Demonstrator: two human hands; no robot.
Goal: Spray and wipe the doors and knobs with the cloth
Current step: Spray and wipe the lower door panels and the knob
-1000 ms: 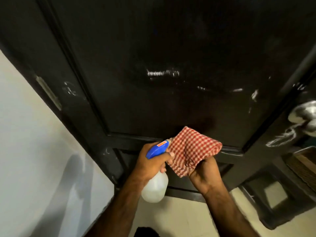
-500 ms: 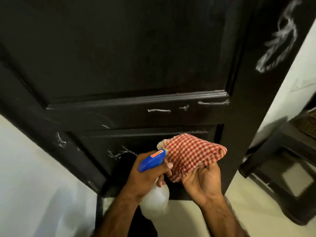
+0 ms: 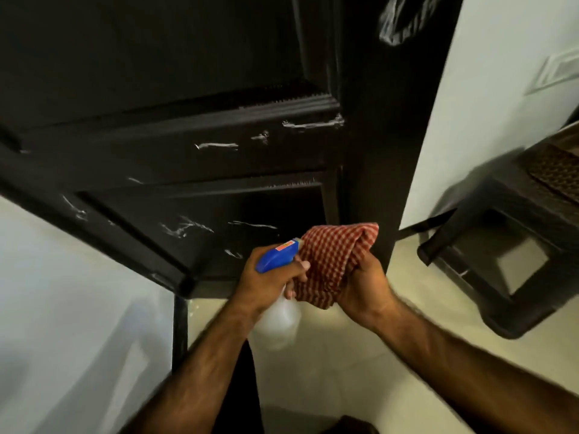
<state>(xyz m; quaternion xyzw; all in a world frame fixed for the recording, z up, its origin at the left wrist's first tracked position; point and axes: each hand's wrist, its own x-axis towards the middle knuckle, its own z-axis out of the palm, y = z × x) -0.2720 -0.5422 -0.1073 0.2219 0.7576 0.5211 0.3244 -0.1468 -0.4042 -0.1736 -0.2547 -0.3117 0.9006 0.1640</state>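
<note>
A dark panelled door (image 3: 194, 89) fills the upper left of the view, streaked with white spray marks across its lower rail and bottom panel. My left hand (image 3: 266, 280) grips a spray bottle (image 3: 277, 256) with a blue head and a clear body, its nozzle pointing at the cloth. My right hand (image 3: 363, 280) holds a bunched red-and-white checked cloth (image 3: 336, 255) right against the nozzle, near the door's lower right edge. No knob is in view.
A dark plastic stool (image 3: 507, 245) stands on the pale tiled floor (image 3: 344, 371) at the right, close to the door's edge. A white wall (image 3: 501, 89) rises behind it, and another white wall (image 3: 62, 308) lies at the left.
The view has dropped from the door's middle panel and knob to its lower panels. Both hands stay together, bottle against cloth, and now sit near the door's bottom right edge.
</note>
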